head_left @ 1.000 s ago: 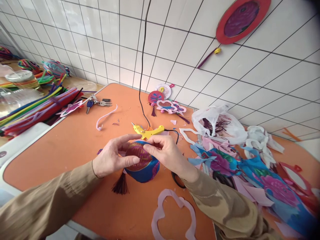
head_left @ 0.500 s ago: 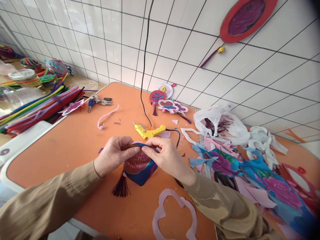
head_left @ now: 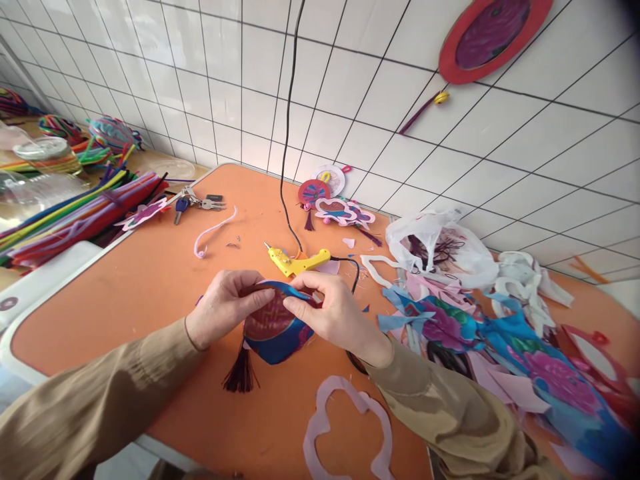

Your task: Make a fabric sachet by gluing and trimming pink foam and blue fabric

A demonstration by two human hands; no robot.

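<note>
A blue and dark red patterned fabric pouch (head_left: 274,333) is held between my two hands above the orange table. My left hand (head_left: 227,308) pinches its upper edge on the left, thumb in front. At the upper right edge, my right hand (head_left: 325,310) grips the cloth between thumb and fingers. The top edge bows up between the hands. A dark tassel (head_left: 241,371) hangs from the pouch's left side. Just beyond the hands lies a yellow hot glue gun (head_left: 299,263), its nozzle toward the left.
A pale pink cloud-shaped frame (head_left: 327,387) lies near the front. Keys (head_left: 213,203) and a lilac pipe cleaner (head_left: 203,240) are at the back left. Fabric scraps (head_left: 555,383) and a white plastic bag (head_left: 475,267) crowd the right. The glue gun's black cord (head_left: 287,153) runs upward.
The pouch's top edge now bows up more between the hands, showing more blue. My fingers have shifted slightly along the edge, a little further apart. The glue gun lies where it was.
</note>
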